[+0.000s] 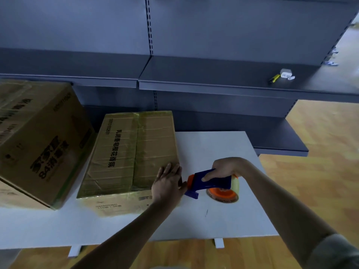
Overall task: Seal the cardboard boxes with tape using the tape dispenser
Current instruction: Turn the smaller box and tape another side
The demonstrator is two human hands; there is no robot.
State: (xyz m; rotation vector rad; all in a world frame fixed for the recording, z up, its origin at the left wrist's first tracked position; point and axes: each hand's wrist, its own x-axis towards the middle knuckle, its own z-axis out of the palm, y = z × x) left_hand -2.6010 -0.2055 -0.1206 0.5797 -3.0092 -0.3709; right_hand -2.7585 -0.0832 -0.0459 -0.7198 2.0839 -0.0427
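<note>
The low cardboard box point(124, 152) lies flat on the white table point(213, 148), clear tape point(138, 136) running along its top seam, and the left hand point(168, 181) presses on its near right corner with straight fingers. Just right of that corner the right hand point(225, 167) wraps tightly around the blue tape dispenser point(211, 182), whose orange-cored tape roll point(223, 193) is near the tabletop. A larger cardboard box point(38, 136) sits tilted at the left, and a yellow utility knife point(274, 78) lies on the grey shelving point(213, 74) behind.

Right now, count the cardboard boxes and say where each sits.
2. The large box stands at the left of the table, cut off by the frame. The flat taped box lies beside it, under the left hand. Others may be hidden off-frame.
</note>
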